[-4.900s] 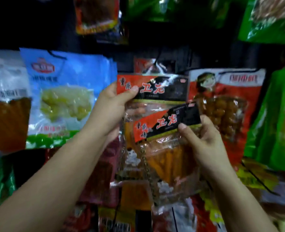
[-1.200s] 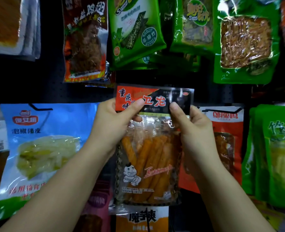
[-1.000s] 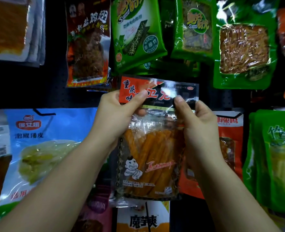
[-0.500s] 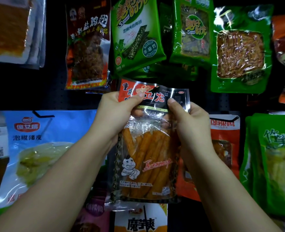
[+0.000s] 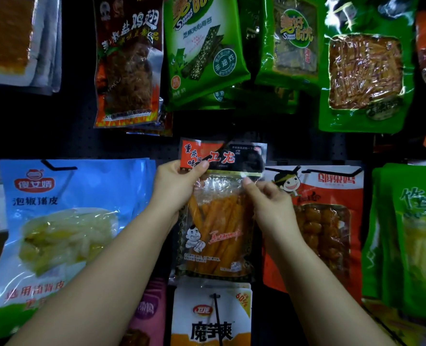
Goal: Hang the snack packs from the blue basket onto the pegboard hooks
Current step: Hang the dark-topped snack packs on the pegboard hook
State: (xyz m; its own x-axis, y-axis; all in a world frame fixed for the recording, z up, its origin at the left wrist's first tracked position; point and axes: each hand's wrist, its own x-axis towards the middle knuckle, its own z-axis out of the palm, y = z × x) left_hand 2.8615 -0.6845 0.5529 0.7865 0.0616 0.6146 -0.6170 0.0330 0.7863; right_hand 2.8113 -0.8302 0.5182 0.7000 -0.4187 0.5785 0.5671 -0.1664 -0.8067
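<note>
We hold the orange snack pack (image 5: 219, 221) flat against the dark pegboard (image 5: 69, 131), between a blue pack (image 5: 64, 221) at left and a red pack (image 5: 326, 226) at right. Our left hand (image 5: 177, 188) pinches its red header, thumb in front; our right hand (image 5: 269, 206) touches the clear film just below, fingers loosely curled, gripping nothing we can make out. Many packs already hang; whether this one is hooked we cannot tell, and the blue basket is out of view. Since half a second ago the pack sits lower and our right hand has let go of the header
</note>
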